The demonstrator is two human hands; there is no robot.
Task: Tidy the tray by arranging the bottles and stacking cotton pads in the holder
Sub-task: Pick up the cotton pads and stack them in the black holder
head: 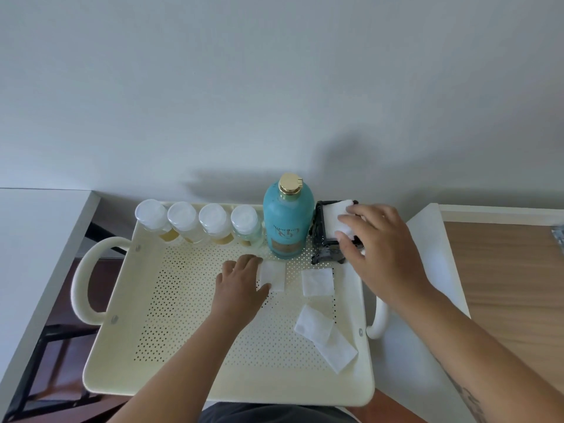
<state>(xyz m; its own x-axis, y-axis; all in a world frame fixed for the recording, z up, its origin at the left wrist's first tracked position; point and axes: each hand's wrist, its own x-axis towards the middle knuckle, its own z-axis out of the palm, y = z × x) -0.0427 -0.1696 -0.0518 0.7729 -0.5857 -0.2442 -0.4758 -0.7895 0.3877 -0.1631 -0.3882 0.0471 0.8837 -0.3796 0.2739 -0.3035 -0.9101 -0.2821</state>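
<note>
Carefully seat top pad (334, 216), pinched by right hand (381, 248), in holder (319, 236), right of centre. Note left hand (239, 285), fingers together, on loose pad (276, 276). Avoid shoving: risks toppling holder.

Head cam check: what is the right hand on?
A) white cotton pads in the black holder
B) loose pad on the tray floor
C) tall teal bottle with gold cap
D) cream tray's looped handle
A: the right hand holds the white cotton pads between fingers and thumb at the black holder, in the far right corner of the cream perforated tray. The left hand touches a loose pad.
</note>
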